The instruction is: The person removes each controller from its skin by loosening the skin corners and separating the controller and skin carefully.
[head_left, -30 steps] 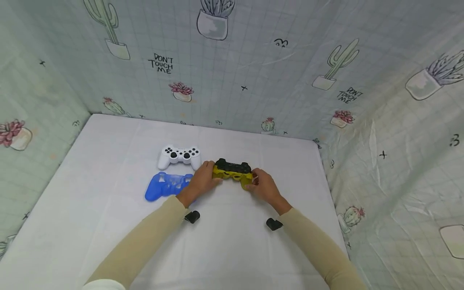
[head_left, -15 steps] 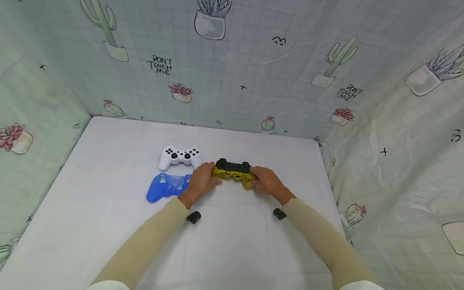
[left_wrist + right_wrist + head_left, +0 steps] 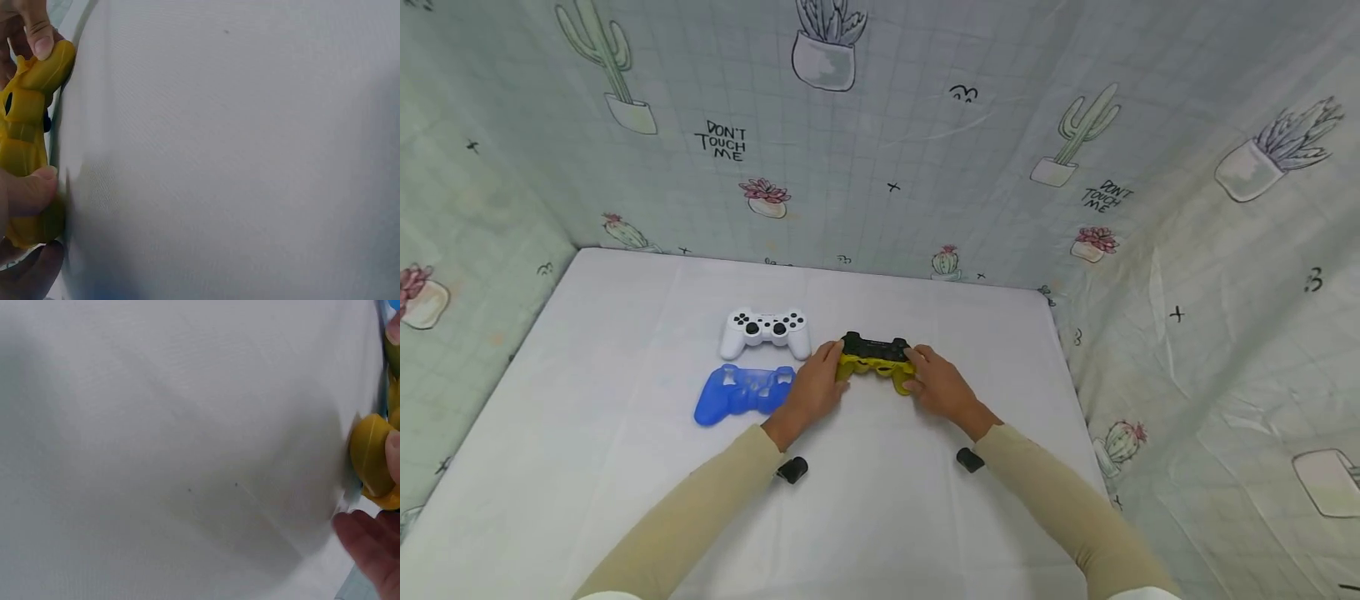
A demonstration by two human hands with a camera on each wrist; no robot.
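A black game controller (image 3: 877,349) sits partly inside a yellow silicone cover (image 3: 867,365), its black top edge bare above the yellow. My left hand (image 3: 812,388) grips the left end, with the thumb on the near side. On the right end my right hand (image 3: 942,385) holds the cover between thumb and fingers. The left wrist view shows the yellow cover (image 3: 30,128) at its left edge, with a thumb pressed on each handle. In the right wrist view only one yellow handle (image 3: 371,455) shows clearly, under the right thumb; the fingers extend below it.
A white game controller (image 3: 765,332) lies left of the hands. Nearer to me is an empty blue silicone cover (image 3: 739,395), partly behind the left hand. Black wrist devices (image 3: 793,470) show beside both sleeves. A printed cloth wall (image 3: 895,150) stands behind the white table (image 3: 865,508).
My right hand has shifted its fingers on the cover's right end, and the right handle of the cover now sits closer under the controller. The left hand keeps its grip.
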